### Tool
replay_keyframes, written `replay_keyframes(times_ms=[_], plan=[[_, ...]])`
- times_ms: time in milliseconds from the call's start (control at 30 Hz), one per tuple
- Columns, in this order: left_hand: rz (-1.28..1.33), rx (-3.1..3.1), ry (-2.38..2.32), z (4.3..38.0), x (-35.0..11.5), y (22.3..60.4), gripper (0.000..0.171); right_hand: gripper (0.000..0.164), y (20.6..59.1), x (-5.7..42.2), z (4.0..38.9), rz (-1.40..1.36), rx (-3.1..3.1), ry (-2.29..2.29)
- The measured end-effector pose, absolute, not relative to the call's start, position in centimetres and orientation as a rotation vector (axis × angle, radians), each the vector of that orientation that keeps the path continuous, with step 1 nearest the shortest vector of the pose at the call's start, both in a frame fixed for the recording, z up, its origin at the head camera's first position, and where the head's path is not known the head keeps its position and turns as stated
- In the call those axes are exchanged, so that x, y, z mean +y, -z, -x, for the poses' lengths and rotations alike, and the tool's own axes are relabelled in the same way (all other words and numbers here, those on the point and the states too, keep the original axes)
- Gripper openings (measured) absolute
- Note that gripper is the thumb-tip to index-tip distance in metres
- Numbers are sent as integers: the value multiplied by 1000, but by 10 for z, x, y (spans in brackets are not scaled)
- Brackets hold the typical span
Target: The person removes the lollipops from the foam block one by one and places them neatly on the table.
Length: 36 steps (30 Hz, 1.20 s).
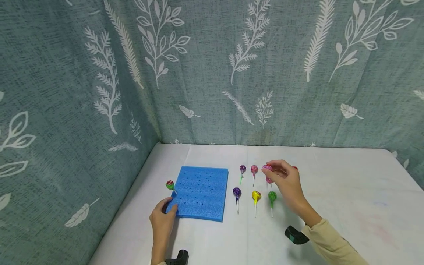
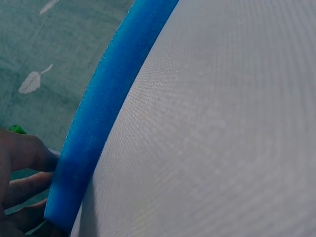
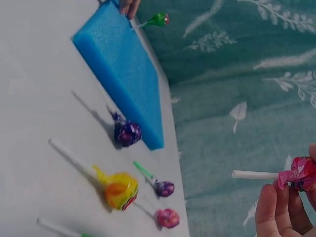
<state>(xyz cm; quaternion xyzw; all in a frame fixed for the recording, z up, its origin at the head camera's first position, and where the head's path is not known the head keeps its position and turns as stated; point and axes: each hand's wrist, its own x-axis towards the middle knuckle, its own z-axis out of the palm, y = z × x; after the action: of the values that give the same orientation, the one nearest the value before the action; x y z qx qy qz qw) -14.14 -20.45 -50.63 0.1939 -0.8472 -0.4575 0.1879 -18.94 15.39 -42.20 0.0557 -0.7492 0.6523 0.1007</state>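
My left hand (image 1: 161, 218) grips the near left corner of a blue foam block (image 1: 202, 195) dotted with rows of small holes. Just beyond that hand, a green-and-red lollipop (image 1: 170, 184) stands tilted at the block's left edge. Over the lollipops at the right, my right hand (image 1: 289, 184) pinches a pink-red lollipop (image 3: 302, 174) by its wrapped head; its white stick points away from the fingers in the right wrist view. Another pink lollipop (image 1: 269, 180) lies below that hand, partly covered. In the left wrist view, fingers touch the block's side.
Between block and right hand lie a purple lollipop with a green stick (image 1: 243, 169), a pink one (image 1: 254, 169), a dark purple one (image 1: 236, 191), a yellow one (image 1: 256, 195) and a green one (image 1: 272, 196). A patterned curtain (image 1: 205, 73) hangs behind the white table (image 1: 347, 191).
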Motion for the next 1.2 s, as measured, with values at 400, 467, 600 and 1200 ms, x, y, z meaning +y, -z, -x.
replay_keyframes(times_ms=[400,467,600,1200], plan=[[-534,-2388,1263,141,-207,511,33,39,442,181,189,-89,-2277,-1822],[-536,-2391,1262,141,-207,511,33,39,459,190,196,-100,-2272,-1798],[-542,-2398,1268,141,-206,511,33,45,496,207,211,-57,-2253,-1802],[-545,-2381,1285,141,-207,512,33,62,510,217,195,234,-2330,-1977]])
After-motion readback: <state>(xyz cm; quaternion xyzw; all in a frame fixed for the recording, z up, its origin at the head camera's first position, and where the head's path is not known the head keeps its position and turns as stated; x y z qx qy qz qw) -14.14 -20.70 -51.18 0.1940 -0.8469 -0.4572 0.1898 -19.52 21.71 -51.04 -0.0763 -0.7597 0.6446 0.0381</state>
